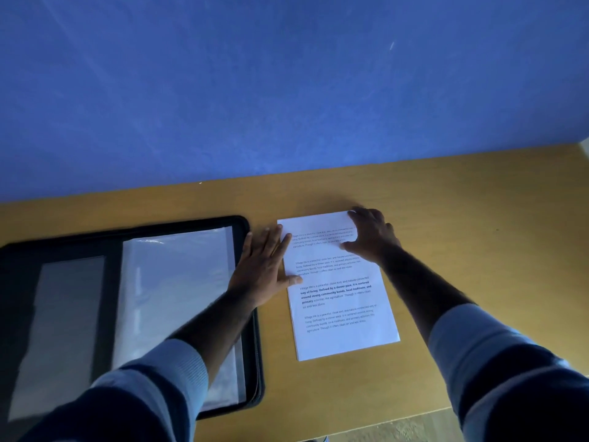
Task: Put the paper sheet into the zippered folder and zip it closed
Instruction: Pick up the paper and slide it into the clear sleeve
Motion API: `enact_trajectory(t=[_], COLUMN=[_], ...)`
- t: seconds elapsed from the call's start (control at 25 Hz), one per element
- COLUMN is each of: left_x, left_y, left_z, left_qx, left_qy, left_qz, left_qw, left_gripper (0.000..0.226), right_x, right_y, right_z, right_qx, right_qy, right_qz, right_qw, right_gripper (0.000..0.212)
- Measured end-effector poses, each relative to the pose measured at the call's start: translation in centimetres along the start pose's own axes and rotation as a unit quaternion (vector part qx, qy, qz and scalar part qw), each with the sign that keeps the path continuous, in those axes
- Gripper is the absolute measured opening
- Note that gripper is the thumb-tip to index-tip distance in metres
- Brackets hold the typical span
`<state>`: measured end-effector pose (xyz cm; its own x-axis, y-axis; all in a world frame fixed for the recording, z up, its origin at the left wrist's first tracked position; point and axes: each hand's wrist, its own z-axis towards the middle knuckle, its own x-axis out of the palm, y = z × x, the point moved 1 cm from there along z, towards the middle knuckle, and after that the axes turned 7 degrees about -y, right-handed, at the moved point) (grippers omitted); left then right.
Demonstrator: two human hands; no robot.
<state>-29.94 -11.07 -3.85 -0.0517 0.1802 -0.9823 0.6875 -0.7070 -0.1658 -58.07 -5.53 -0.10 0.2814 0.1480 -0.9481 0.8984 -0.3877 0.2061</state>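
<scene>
Both hands flat on paper sheet (341, 288) edges.

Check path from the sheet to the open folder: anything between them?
Only the left hand: it lies flat on the strip of table between the paper sheet and the open folder, fingertips on the sheet's left edge. Nothing else shows there.

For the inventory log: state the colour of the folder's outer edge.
Black, seen best in the head view: the folder lies open on the table.
</scene>
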Motion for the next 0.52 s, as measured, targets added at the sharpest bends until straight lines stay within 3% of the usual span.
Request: enact_trajectory(t=[0.24, 0.36, 0.44, 0.52], left_x=[-0.3, -0.3, -0.3, -0.4], left_y=[-0.4, -0.6, -0.7, -0.7], left_z=[-0.1, -0.2, -0.2, -0.1], left_qx=[-0.017, -0.022, -0.025, -0.026], left_qy=[0.016, 0.016, 0.009, 0.006], left_qz=[0.004, 0.002, -0.006, -0.005], left_qw=[1.0, 1.0, 1.0, 1.0], left_gripper=[0.105, 0.105, 0.105, 0.105], right_x=[-0.2, -1.0, -1.1, -0.6], right_y=[0.0, 0.4, 0.5, 0.2], right_z=[-0.2, -1.1, -2.5, -4.7], right_qx=[0.009, 0.043, 0.104, 0.188], right_qy=[-0.038, -0.032, -0.038, -0.051], right_qz=[0.06, 0.205, 0.372, 0.516], right_qw=[0.997, 0.977, 0.921, 0.834], right_gripper=[0.071, 0.051, 0.054, 0.059])
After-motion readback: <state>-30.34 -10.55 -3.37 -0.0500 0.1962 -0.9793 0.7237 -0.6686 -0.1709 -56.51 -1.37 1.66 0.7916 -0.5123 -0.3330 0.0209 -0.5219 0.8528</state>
